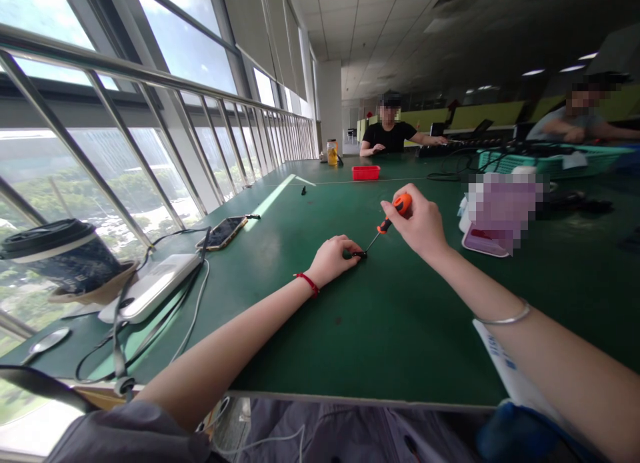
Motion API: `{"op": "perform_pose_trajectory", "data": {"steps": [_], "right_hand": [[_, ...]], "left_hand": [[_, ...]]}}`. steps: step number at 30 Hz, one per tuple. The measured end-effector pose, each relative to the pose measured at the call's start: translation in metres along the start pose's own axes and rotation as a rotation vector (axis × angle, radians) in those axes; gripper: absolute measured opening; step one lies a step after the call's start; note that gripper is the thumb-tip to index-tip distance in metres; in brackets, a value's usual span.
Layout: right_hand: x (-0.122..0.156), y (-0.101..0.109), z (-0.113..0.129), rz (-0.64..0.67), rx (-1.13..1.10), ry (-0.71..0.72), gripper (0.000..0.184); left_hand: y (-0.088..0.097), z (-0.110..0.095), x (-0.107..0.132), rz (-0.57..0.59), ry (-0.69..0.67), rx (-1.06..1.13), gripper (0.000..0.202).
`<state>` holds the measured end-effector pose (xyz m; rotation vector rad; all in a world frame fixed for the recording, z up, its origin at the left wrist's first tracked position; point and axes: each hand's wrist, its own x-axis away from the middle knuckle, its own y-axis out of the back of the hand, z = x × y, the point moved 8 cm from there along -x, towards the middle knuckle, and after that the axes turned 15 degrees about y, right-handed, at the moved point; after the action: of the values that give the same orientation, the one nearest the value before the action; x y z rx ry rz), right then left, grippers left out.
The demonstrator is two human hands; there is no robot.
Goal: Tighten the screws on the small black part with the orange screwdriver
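My right hand grips an orange and black screwdriver by its handle. The shaft slants down to the left, and its tip meets a small black part on the green table. Resting on the tabletop, my left hand pinches that part between thumb and fingers. The part is too small and too covered by the fingers to tell its kind. A red string circles my left wrist, and a silver bangle sits on my right forearm.
Left lie a phone, a white power bank, cables and a dark paper cup. Ahead are a small black piece, a red tray and a jar. A green basket stands right; two people sit beyond.
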<state>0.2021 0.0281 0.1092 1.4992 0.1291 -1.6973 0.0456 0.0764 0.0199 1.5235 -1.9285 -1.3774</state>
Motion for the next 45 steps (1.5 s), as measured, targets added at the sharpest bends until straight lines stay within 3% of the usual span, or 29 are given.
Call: {"op": "perform_pose_trajectory", "data": {"steps": [3, 7, 15, 19, 28, 32, 38, 45], "right_hand": [[-0.001, 0.002, 0.0, 0.004, -0.017, -0.009, 0.029], [-0.001, 0.002, 0.003, 0.011, -0.032, -0.006, 0.016], [0.0, 0.002, 0.007, 0.054, 0.079, -0.051, 0.03], [-0.001, 0.002, 0.007, 0.049, 0.019, -0.045, 0.019], [-0.001, 0.003, 0.011, 0.059, 0.064, -0.037, 0.031], [-0.001, -0.001, 0.013, 0.064, -0.03, -0.01, 0.017], [0.0, 0.001, 0.009, 0.044, -0.001, -0.072, 0.031], [-0.002, -0.005, 0.011, 0.099, -0.081, -0.017, 0.021]], "left_hand": [[0.001, -0.002, 0.001, -0.011, -0.007, 0.003, 0.017], [0.001, -0.003, 0.002, -0.019, -0.016, 0.005, 0.016], [0.002, -0.005, 0.003, -0.008, -0.019, -0.013, 0.016], [0.003, -0.006, 0.004, -0.013, -0.028, -0.018, 0.017], [0.004, -0.008, 0.005, -0.012, -0.025, -0.051, 0.017], [0.003, -0.009, 0.005, -0.004, -0.021, -0.059, 0.018], [0.003, -0.008, 0.005, -0.005, -0.021, -0.068, 0.018], [0.003, -0.009, 0.005, -0.007, -0.034, -0.074, 0.018]]}}
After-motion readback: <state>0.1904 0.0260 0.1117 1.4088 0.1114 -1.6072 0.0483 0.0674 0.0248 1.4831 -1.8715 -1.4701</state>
